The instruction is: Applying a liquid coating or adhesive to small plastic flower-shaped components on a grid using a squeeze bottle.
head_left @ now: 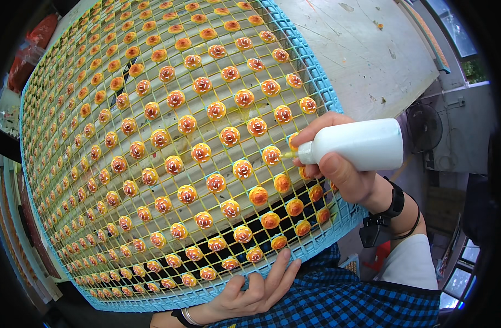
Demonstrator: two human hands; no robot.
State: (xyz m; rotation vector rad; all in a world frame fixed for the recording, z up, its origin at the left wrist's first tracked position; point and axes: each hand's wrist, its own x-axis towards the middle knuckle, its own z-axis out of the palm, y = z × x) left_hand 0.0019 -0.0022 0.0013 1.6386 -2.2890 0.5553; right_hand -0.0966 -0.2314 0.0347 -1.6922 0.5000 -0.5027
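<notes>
Your right hand (346,177) closes around one white squeeze bottle (365,143), thumb and fingers gripping it near the nozzle (288,155). The nozzle points at a white-marked orange rosette (271,156) on the right part of the yellow mesh; whether they touch cannot be told. Your left hand (256,291) lies with fingers bent against the lower blue rim (321,240); whether it clamps the rim cannot be told.

The step in hand appears to be dotting white marks onto rosettes one by one. The next move seems to call for a steady tip and light squeeze over a plain rosette (258,195).

Counted: two hands, one bottle, one mesh panel; at least eight plain rosettes between the hands. The marked ones, crowding toward the left, are too many to count reliably.
</notes>
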